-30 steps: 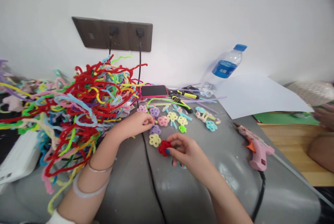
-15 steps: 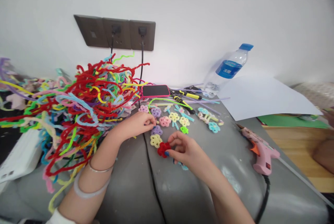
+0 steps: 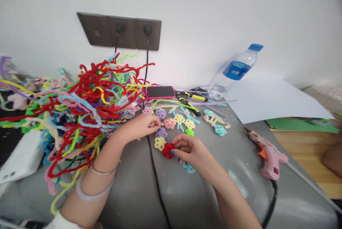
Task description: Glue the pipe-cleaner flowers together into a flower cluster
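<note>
A red pipe-cleaner flower is pinched between the thumb and fingers of my right hand, low over the grey table. Touching it on the left is a pale yellow flower, with a purple flower just above that. My left hand is closed, its fingertips at the upper left edge of this purple flower. Part of a light blue flower shows beneath my right hand. Farther back lie a pink flower, a green flower and several others.
A tangled heap of pipe cleaners fills the left side. Behind the flowers are a phone and pliers. A bottle leans on the wall. A pink glue gun lies right; a black cable crosses the table.
My right fingers have shifted slightly on the red flower, and more of the light blue flower shows. My left fingertips sit a little lower, nearer the purple flower.
</note>
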Demonstrator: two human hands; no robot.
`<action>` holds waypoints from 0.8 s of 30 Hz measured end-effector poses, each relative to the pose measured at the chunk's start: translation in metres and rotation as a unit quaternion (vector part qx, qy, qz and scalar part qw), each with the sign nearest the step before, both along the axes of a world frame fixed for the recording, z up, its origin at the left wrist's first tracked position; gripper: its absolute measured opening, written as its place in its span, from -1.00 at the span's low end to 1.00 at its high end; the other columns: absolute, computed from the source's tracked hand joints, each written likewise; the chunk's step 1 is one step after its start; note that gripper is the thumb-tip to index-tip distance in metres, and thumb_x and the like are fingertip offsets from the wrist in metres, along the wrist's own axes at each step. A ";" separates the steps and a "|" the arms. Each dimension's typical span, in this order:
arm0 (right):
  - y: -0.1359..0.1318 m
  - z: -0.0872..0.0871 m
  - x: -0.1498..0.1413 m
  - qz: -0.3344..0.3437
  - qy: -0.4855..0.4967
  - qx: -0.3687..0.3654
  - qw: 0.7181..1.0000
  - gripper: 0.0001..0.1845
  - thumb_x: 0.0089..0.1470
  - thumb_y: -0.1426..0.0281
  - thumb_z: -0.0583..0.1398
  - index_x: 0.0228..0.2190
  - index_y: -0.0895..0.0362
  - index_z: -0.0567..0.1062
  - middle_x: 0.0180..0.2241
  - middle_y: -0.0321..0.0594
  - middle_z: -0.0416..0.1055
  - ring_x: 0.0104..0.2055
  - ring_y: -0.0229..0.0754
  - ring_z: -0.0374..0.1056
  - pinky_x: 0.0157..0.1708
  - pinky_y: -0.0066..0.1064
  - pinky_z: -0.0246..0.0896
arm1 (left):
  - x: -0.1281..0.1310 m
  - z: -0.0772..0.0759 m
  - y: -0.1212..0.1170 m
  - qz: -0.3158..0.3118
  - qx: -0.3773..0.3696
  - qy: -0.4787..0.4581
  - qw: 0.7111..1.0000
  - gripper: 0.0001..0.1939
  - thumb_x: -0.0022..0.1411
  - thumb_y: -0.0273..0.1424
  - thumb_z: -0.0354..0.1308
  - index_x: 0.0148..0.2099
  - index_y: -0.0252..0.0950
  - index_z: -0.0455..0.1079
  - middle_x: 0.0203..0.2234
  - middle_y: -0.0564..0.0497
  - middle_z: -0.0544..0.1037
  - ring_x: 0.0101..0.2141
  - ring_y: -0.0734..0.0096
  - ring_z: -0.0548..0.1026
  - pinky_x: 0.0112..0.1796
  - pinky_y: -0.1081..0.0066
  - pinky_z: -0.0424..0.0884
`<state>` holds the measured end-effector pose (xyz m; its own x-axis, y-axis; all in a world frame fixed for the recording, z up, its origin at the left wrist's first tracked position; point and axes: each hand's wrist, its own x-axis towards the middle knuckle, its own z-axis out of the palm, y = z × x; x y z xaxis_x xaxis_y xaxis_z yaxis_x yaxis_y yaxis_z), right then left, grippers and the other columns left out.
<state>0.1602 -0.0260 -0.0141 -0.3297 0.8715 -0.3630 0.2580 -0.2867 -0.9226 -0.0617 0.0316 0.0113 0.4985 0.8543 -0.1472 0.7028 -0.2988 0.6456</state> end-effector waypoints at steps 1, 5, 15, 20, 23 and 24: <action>0.000 0.000 0.000 0.000 -0.001 -0.002 1.000 -0.78 -0.14 0.33 0.33 -0.42 0.10 0.42 -0.54 -0.35 0.49 -0.60 -0.31 0.33 -0.57 -0.47 0.26 | 0.000 0.000 0.000 0.000 -0.001 0.001 1.000 -0.80 0.23 -0.40 0.05 -0.31 -0.31 0.50 -0.60 0.13 0.34 -0.54 0.47 0.25 -0.44 0.46 0.12; 0.001 0.000 -0.001 0.000 -0.005 -0.006 1.000 -0.79 -0.14 0.34 0.32 -0.42 0.10 0.41 -0.54 -0.35 0.49 -0.61 -0.32 0.33 -0.58 -0.47 0.24 | 0.001 0.001 0.000 -0.002 -0.002 0.004 1.000 -0.80 0.23 -0.40 0.05 -0.31 -0.31 0.50 -0.59 0.12 0.35 -0.54 0.47 0.26 -0.43 0.47 0.13; 0.000 -0.001 -0.003 -0.004 -0.043 0.028 0.999 -0.82 -0.11 0.36 0.29 -0.40 0.10 0.43 -0.54 -0.35 0.48 -0.66 -0.33 0.30 -0.64 -0.50 0.16 | 0.000 -0.001 0.001 -0.010 0.002 -0.001 1.000 -0.81 0.25 -0.39 0.06 -0.32 -0.30 0.48 -0.59 0.13 0.34 -0.53 0.46 0.27 -0.44 0.46 0.12; 0.000 -0.002 -0.004 -0.009 -0.055 0.044 0.997 -0.84 -0.13 0.35 0.29 -0.43 0.09 0.43 -0.56 -0.36 0.46 -0.67 -0.32 0.32 -0.65 -0.49 0.18 | 0.000 -0.003 0.001 -0.014 0.007 -0.003 1.000 -0.81 0.24 -0.39 0.06 -0.32 -0.30 0.49 -0.58 0.11 0.37 -0.52 0.44 0.29 -0.43 0.46 0.13; 0.002 -0.001 -0.006 -0.006 -0.067 0.044 0.997 -0.85 -0.12 0.36 0.29 -0.43 0.09 0.43 -0.57 -0.37 0.46 -0.68 -0.32 0.32 -0.67 -0.50 0.15 | 0.000 -0.002 0.001 -0.015 0.008 -0.004 1.000 -0.81 0.25 -0.39 0.06 -0.32 -0.30 0.49 -0.57 0.11 0.38 -0.51 0.44 0.31 -0.42 0.46 0.14; 0.002 0.000 -0.006 -0.004 -0.067 0.041 0.997 -0.85 -0.13 0.36 0.28 -0.43 0.09 0.43 -0.58 -0.37 0.46 -0.68 -0.32 0.32 -0.67 -0.50 0.14 | 0.000 -0.002 0.001 -0.015 0.008 -0.005 1.000 -0.81 0.25 -0.39 0.06 -0.31 -0.30 0.49 -0.57 0.11 0.38 -0.50 0.44 0.31 -0.42 0.46 0.14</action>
<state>0.1544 -0.0242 -0.0139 -0.2762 0.9025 -0.3304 0.3782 -0.2140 -0.9007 -0.0617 0.0324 0.0094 0.5250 0.8413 -0.1288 0.6869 -0.3295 0.6478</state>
